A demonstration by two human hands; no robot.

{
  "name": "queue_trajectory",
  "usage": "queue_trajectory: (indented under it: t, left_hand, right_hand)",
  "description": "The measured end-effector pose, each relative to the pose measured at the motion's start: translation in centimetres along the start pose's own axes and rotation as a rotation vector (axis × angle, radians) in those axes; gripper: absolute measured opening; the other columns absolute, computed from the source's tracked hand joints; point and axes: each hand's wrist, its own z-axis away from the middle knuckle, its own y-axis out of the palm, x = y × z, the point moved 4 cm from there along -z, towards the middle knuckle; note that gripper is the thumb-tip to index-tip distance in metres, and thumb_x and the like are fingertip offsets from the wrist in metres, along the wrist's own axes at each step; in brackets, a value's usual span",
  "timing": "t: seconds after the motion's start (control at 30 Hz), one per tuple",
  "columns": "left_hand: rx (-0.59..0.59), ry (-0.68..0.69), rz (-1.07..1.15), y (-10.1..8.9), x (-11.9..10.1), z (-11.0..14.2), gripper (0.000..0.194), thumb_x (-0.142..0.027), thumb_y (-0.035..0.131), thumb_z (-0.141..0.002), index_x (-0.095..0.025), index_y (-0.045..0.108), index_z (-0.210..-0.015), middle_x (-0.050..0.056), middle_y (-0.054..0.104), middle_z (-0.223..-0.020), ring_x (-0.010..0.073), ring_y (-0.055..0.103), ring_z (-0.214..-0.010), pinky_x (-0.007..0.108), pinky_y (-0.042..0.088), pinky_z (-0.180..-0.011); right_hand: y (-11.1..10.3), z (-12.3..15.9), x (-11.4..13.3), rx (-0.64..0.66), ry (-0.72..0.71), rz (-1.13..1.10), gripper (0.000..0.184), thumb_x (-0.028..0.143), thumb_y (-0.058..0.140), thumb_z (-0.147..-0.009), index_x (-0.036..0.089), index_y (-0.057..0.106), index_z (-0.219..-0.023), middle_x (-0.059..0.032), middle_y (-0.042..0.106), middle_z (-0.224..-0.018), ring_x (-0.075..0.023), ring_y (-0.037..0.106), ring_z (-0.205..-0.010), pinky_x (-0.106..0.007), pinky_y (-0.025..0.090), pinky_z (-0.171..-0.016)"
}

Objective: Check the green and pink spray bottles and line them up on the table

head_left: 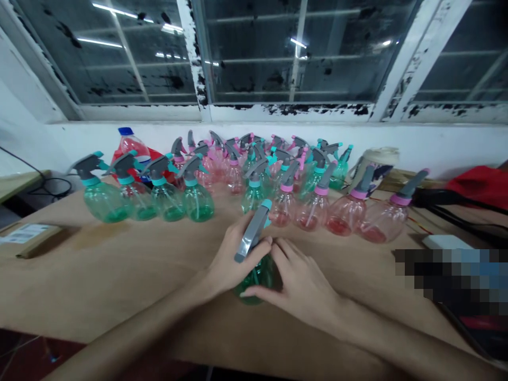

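A green spray bottle (pixel 254 280) with a grey and turquoise trigger head (pixel 254 231) stands near the front of the brown table, between my two hands. My left hand (pixel 234 254) is closed around its neck, just under the trigger head. Lower down, my right hand (pixel 301 278) wraps the bottle's body from the right, thumb across the front. Several green spray bottles (pixel 198 203) line up behind on the left. Several pink ones (pixel 345 216) form a row on the right, with more of both colours crowded behind them.
At the back left stands a clear bottle with a blue cap (pixel 126 132). A flat cardboard box (pixel 29 238) lies at the left edge of the table (pixel 159 275). To the right are a white device (pixel 448 242), black straps (pixel 464 203) and red cloth (pixel 480 185). Windows rise behind.
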Motion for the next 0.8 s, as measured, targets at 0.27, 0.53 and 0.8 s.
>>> queue_trajectory:
  t: [0.27, 0.53, 0.8]
  left_hand:
    - [-0.015, 0.064, 0.02, 1.0, -0.5, -1.4, 0.021, -0.019, 0.051, -0.074, -0.022, 0.063, -0.092, 0.001, 0.062, -0.079, 0.0213, 0.06, -0.084, 0.035, 0.048, -0.079]
    - [-0.028, 0.049, 0.033, 1.9, -0.1, -3.3, 0.007, -0.018, 0.05, -0.071, -0.023, 0.055, -0.07, -0.006, 0.044, -0.057, 0.0129, 0.042, -0.051, 0.027, 0.04, -0.053]
    - [0.045, 0.114, 0.061, 2.5, -0.8, -4.3, 0.008, -0.017, 0.049, -0.071, -0.023, 0.047, -0.067, -0.006, 0.042, -0.058, 0.0127, 0.041, -0.051, 0.027, 0.039, -0.052]
  right_hand:
    - [1.4, 3.3, -8.3, 0.072, 0.095, -0.156, 0.053, 0.05, 0.043, -0.092, 0.021, 0.037, -0.136, -0.0119, 0.049, -0.135, -0.0248, 0.045, -0.125, -0.048, 0.038, -0.105]
    - [2.6, 4.9, -12.8, 0.086, 0.197, -0.044, 0.056, 0.052, 0.048, -0.089, 0.021, 0.044, -0.135, -0.0114, 0.041, -0.145, -0.027, 0.036, -0.134, -0.051, 0.032, -0.109]
    - [2.8, 4.8, -12.6, 0.134, 0.207, -0.018, 0.056, 0.051, 0.045, -0.09, 0.017, 0.047, -0.135, -0.0125, 0.041, -0.145, -0.0264, 0.033, -0.135, -0.05, 0.031, -0.11]
